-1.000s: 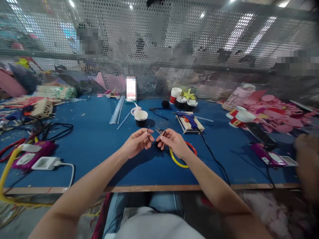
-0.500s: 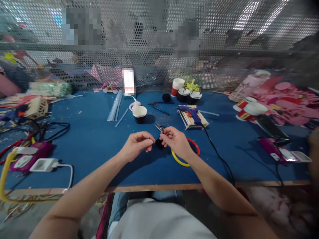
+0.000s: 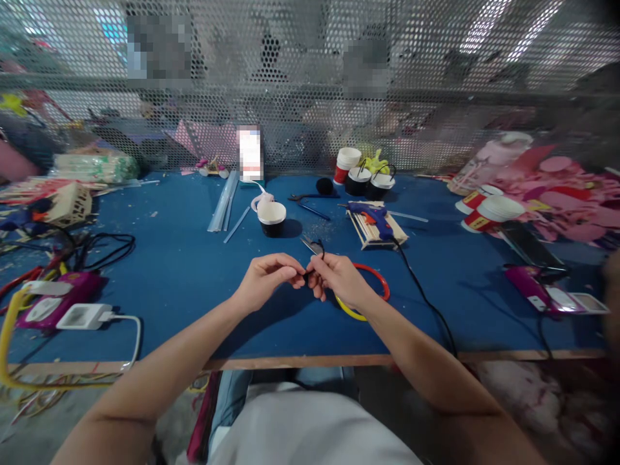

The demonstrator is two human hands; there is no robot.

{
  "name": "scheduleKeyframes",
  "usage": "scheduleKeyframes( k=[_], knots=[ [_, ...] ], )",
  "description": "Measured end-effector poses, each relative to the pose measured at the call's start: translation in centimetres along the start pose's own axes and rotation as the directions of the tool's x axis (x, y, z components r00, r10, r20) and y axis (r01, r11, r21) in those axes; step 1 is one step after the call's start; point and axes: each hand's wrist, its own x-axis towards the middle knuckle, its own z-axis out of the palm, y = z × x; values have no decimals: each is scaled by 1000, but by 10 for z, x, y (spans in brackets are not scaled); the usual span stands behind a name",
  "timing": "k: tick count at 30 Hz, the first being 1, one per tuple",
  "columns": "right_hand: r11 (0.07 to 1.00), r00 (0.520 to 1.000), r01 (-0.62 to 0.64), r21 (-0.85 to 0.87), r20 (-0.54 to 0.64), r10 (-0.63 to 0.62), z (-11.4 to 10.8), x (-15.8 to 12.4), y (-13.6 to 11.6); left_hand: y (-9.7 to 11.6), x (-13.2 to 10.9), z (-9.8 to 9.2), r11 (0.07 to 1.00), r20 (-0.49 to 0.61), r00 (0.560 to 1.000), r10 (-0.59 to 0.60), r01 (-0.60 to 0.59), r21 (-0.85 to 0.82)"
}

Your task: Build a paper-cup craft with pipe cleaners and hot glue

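Observation:
My left hand (image 3: 268, 281) pinches one end of a thin black strand (image 3: 306, 276), thumb against fingertips. My right hand (image 3: 339, 278) is closed on the same black strand close beside it, and a dark curved end rises above its fingers. What exactly the strand is made of is too small to tell. Just beyond the right hand lie metal blades, like those of scissors (image 3: 309, 243), their handles hidden. Partly behind the right wrist is a red and yellow ring (image 3: 382, 281). A white-and-black paper cup (image 3: 272, 219) stands farther out on the blue table (image 3: 194, 271).
A blue glue gun (image 3: 372, 218) rests on a wooden stick frame, its cable running toward the front edge. Pliers (image 3: 310, 196), a black ball (image 3: 324, 186) and several cups line the back. Clear strips (image 3: 225, 203) lie left; power strips (image 3: 58, 303) and cables sit at both sides.
My two hands have come closer together, with the black strand now between their fingertips. A dark curved end shows higher above my right hand. The view has shifted slightly.

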Motion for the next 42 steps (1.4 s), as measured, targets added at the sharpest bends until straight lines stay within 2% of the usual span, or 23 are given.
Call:
scheduleKeyframes(
  k=[4,9,13,16,18,23,28,34,42],
  knots=[
    [999,999,-32,23,12,32,3,-2,-3,-1,1,-1,998,9,1000,-13,13,56],
    [997,998,-53,61,26,52,2,-3,-1,0,0,-1,998,44,998,-54,52,37],
    [996,999,15,86,39,-19,0,-4,-2,0,2,-2,991,22,997,-77,79,-107],
    [978,988,124,169,66,-137,-1,-5,-6,0,5,-4,964,-57,993,-100,82,-252],
    [960,981,149,235,85,-173,-1,-5,-9,0,6,-5,942,-75,988,-134,104,-318],
    [938,977,141,315,110,-183,-4,-6,-10,-1,3,0,891,31,977,-209,203,-405],
    [905,964,148,399,147,-222,-3,-10,-8,-1,-5,8,880,145,972,-182,227,-417],
    [884,959,151,443,152,-241,-3,-14,-8,1,-10,9,901,161,979,-127,182,-393],
    [871,952,65,487,232,-200,-9,-13,-14,0,-6,9,903,129,981,-148,187,-386]
  ],
)
